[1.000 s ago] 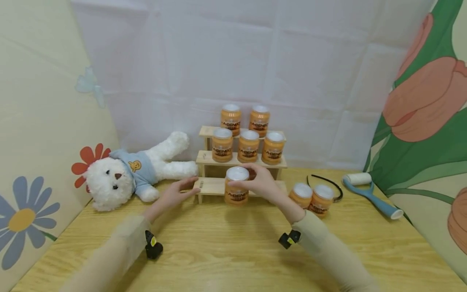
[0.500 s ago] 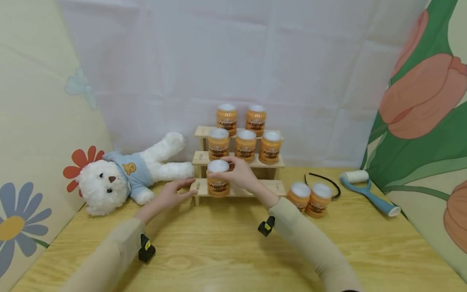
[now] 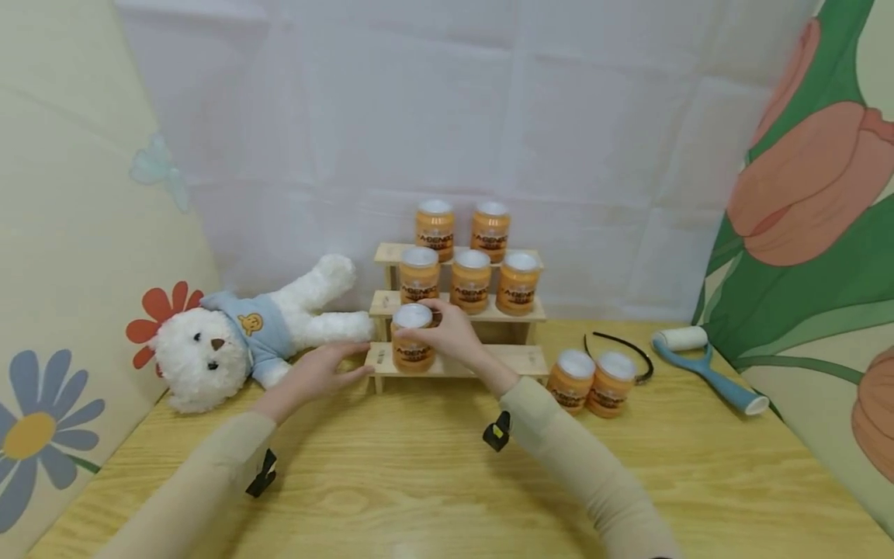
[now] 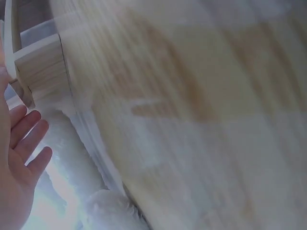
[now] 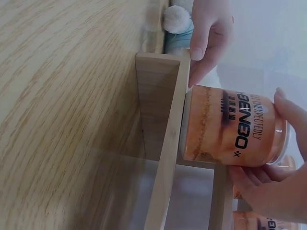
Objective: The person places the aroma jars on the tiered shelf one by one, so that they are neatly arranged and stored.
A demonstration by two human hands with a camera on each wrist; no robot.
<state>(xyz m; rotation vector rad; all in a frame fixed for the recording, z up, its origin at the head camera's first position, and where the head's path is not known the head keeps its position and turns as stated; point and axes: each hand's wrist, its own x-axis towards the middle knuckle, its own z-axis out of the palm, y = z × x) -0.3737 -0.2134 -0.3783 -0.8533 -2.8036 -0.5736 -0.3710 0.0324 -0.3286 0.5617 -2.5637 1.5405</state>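
Observation:
My right hand [image 3: 450, 334] grips an orange jar [image 3: 413, 341] with a white lid near its top, upright at the left end of the wooden rack's lowest shelf [image 3: 489, 359]. In the right wrist view the jar [image 5: 230, 125] has its base right at the shelf board [image 5: 172, 139], the thumb on one side and fingers on the other. My left hand [image 3: 317, 376] is at the shelf's left end, fingers extended and holding nothing. Its fingers [image 4: 31, 139] are spread beside the rack in the left wrist view. Three similar jars [image 3: 471, 281] line the middle shelf, two [image 3: 491, 233] the top.
Two more orange jars [image 3: 610, 386] stand on the table right of the rack. Behind them lie a black headband [image 3: 625, 343] and a blue-handled lint roller [image 3: 712, 376]. A white plush bear [image 3: 202, 357] in a blue shirt lies at the left, its legs toward the rack.
My right hand has carried the jar leftward from in front of the lowest shelf's middle to its left end. My left hand has stayed by that end.

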